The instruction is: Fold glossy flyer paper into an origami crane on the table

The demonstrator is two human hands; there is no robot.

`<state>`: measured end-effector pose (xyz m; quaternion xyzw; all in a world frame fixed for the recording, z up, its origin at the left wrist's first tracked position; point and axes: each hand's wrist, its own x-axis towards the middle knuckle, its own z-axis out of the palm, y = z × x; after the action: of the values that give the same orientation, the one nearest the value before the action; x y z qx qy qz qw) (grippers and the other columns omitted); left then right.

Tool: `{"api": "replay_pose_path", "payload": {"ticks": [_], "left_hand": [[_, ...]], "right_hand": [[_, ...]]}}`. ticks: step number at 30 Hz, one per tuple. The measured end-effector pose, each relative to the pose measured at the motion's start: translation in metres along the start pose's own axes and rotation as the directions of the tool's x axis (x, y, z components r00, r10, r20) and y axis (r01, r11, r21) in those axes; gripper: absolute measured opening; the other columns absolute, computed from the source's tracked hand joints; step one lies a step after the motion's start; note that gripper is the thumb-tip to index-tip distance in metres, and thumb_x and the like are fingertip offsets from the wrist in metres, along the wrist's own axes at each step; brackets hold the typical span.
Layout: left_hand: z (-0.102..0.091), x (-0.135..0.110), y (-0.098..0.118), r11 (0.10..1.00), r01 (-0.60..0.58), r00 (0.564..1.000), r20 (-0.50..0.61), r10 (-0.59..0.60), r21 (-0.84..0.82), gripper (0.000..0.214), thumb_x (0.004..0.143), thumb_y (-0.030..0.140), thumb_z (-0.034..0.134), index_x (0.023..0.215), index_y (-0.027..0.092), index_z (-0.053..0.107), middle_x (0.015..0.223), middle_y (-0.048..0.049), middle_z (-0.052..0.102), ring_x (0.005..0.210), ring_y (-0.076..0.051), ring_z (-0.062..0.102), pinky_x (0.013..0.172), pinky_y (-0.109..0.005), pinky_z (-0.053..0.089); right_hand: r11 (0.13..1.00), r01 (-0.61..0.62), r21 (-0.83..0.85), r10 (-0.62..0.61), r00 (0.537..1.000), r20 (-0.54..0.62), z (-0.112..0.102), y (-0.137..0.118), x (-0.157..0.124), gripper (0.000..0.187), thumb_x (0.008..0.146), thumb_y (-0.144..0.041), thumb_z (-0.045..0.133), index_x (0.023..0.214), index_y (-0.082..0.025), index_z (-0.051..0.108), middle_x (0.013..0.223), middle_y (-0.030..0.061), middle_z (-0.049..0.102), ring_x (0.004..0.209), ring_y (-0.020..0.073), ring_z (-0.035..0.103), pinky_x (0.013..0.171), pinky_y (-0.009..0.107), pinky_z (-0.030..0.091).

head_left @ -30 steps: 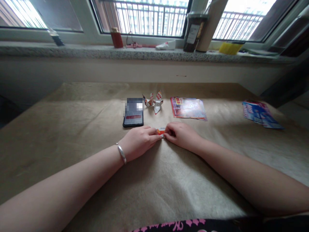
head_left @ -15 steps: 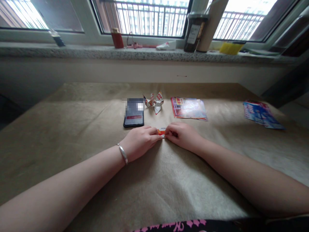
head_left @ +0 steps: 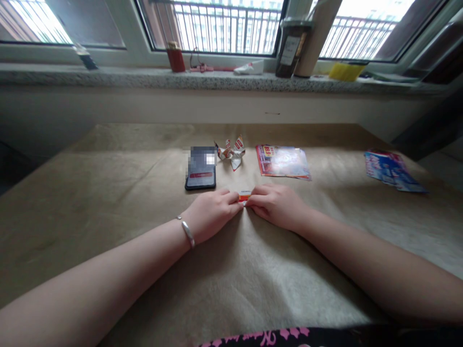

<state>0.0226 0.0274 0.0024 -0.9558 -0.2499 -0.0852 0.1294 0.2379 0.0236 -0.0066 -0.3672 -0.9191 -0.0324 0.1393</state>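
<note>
My left hand [head_left: 211,214] and my right hand [head_left: 277,205] meet at the middle of the table, fingers curled and pinching a small folded piece of printed paper [head_left: 245,194] between them. Only a white and orange strip of that paper shows above the fingertips. A silver bangle sits on my left wrist. Just behind my left hand lies a dark phone [head_left: 201,168], screen up. A finished folded paper figure [head_left: 231,151] rests to the right of the phone.
A colourful flyer [head_left: 282,162] lies flat behind my right hand, and another leaflet [head_left: 392,169] lies near the table's right edge. The table wears a beige felt cloth [head_left: 108,193]. The granite windowsill [head_left: 126,77] carries a red cup, a dark jar and a yellow item.
Both hands have shifted slightly to the right and closer together over the small folded paper. Less of the paper shows now.
</note>
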Motion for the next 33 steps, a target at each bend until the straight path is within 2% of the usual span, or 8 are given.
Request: {"api": "replay_pose_path", "payload": {"ticks": [5, 12, 19, 27, 33], "left_hand": [[0.0, 0.001, -0.001, 0.999, 0.008, 1.0, 0.019, -0.007, -0.042, 0.018, 0.09, 0.018, 0.049, 0.1, 0.016, 0.065, 0.092, -0.006, 0.062, 0.081, -0.017, 0.054, 0.068, -0.028, 0.049], [-0.001, 0.003, -0.001, 0.998, -0.033, 0.997, 0.065, 0.036, -0.051, 0.021, 0.091, 0.015, 0.047, 0.101, 0.012, 0.064, 0.094, -0.0088, 0.061, 0.082, -0.019, 0.053, 0.072, -0.032, 0.05], [-0.002, 0.0, -0.009, 0.992, -0.051, 0.995, 0.08, 0.061, -0.114, 0.021, 0.091, 0.016, 0.047, 0.104, 0.015, 0.063, 0.096, -0.0078, 0.06, 0.088, -0.018, 0.054, 0.077, -0.03, 0.05], [-0.011, -0.004, -0.012, 0.994, -0.04, 0.978, 0.201, 0.06, -0.102, 0.019, 0.086, 0.01, 0.05, 0.098, 0.015, 0.065, 0.093, -0.0063, 0.06, 0.084, -0.017, 0.055, 0.072, -0.027, 0.048], [-0.01, -0.005, -0.014, 0.995, -0.033, 0.98, 0.193, 0.051, -0.094, 0.02, 0.087, 0.013, 0.05, 0.099, 0.018, 0.066, 0.093, -0.005, 0.06, 0.083, -0.016, 0.055, 0.071, -0.027, 0.048]], "right_hand": [[0.999, 0.023, -0.032, -0.022, 1.0, 0.015, -0.003, -0.003, -0.001, 0.023, 0.088, -0.021, 0.046, 0.093, -0.024, 0.068, 0.091, 0.0032, 0.066, 0.075, 0.0139, 0.055, 0.061, 0.025, 0.033], [0.999, -0.028, -0.018, 0.029, 0.999, 0.038, -0.005, -0.005, 0.003, 0.018, 0.083, -0.019, 0.051, 0.083, -0.021, 0.069, 0.086, 0.0034, 0.065, 0.072, 0.0135, 0.054, 0.061, 0.025, 0.034], [0.997, -0.07, -0.023, 0.072, 0.995, 0.072, -0.008, -0.004, 0.003, 0.015, 0.079, -0.018, 0.054, 0.079, -0.02, 0.069, 0.084, 0.0031, 0.066, 0.072, 0.0145, 0.056, 0.062, 0.026, 0.034], [0.998, -0.06, -0.02, 0.061, 0.992, 0.109, -0.013, -0.004, 0.002, 0.016, 0.078, -0.016, 0.055, 0.079, -0.02, 0.071, 0.083, 0.0034, 0.066, 0.071, 0.0141, 0.055, 0.062, 0.026, 0.035], [0.999, -0.047, -0.001, 0.047, 0.991, 0.122, -0.016, -0.001, 0.001, 0.018, 0.079, -0.016, 0.055, 0.078, -0.022, 0.071, 0.084, 0.0024, 0.067, 0.067, 0.0124, 0.055, 0.06, 0.025, 0.034]]}}
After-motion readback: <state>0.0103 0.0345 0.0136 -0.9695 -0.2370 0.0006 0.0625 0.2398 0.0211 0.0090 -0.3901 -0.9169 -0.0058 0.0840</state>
